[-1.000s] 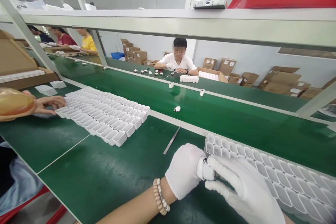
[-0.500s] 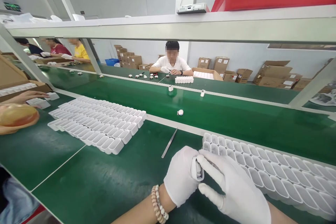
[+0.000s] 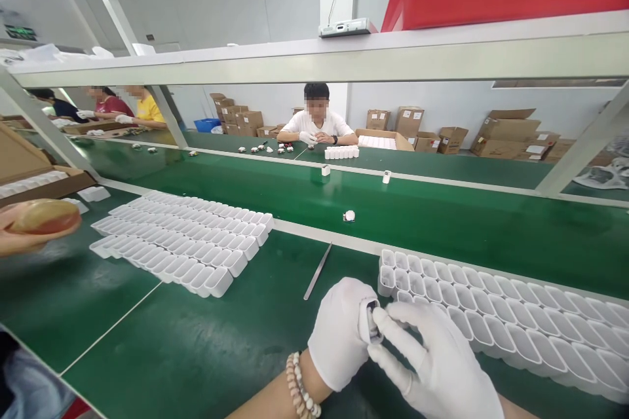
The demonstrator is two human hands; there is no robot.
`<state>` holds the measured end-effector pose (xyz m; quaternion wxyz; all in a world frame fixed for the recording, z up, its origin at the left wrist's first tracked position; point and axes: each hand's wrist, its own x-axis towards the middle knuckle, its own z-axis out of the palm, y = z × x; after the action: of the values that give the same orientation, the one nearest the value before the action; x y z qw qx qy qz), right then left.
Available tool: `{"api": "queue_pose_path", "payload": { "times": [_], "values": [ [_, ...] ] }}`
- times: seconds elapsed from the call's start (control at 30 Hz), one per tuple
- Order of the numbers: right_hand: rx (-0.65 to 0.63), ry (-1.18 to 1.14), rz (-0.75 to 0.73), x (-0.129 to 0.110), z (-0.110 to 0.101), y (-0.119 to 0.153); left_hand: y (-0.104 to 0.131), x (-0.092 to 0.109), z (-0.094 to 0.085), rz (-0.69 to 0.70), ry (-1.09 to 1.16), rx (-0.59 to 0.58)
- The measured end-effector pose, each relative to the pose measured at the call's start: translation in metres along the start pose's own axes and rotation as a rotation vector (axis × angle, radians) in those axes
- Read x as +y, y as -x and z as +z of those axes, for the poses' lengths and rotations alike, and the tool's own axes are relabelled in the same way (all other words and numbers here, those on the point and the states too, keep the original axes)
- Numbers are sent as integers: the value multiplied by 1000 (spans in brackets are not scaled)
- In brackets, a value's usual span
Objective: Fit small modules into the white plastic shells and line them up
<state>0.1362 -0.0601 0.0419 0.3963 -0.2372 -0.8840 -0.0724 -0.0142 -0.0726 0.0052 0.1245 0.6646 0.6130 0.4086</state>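
My left hand [image 3: 340, 334], in a white glove, is closed around a small white plastic case [image 3: 365, 321]. The case's open end faces right, and a dark and grey part shows inside it. My right hand [image 3: 432, 357], also gloved, has its fingertips at that opening, with the index finger at the inner part and the thumb by the lower rim. Whether the fingertips pinch the inner part is hidden. Beyond my left hand, metal tweezers [image 3: 318, 271] lie on the green table. Rows of open white cases [image 3: 511, 321] stand to the right, partly behind my right hand.
Another block of white cases [image 3: 181, 242] stands at left, near a co-worker's hand holding a yellowish oval object [image 3: 46, 216]. A green belt [image 3: 442, 216] carries a small circuit piece [image 3: 349, 216] and two white cases. A shelf [image 3: 314, 65] spans overhead. A person works opposite.
The circuit piece and two cases on the belt have moved right. My right fingertips have shifted at the case's opening. One co-worker's hand at left has left the cases there.
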Motion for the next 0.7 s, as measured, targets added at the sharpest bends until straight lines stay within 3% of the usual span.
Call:
{"api": "queue_pose_path", "payload": {
  "times": [0.33, 0.5, 0.6, 0.7],
  "values": [
    [-196, -202, 153, 1, 2, 19, -1, 4, -3, 1, 37, -22],
    [-76, -197, 144, 2, 4, 13, 4, 7, 0, -48, 103, 25],
    [-113, -193, 248, 1, 8, 3, 9, 7, 5, -102, 266, 40],
    [-197, -362, 402, 5, 8, -6, 11, 8, 6, -151, 513, 4]
  ]
}}
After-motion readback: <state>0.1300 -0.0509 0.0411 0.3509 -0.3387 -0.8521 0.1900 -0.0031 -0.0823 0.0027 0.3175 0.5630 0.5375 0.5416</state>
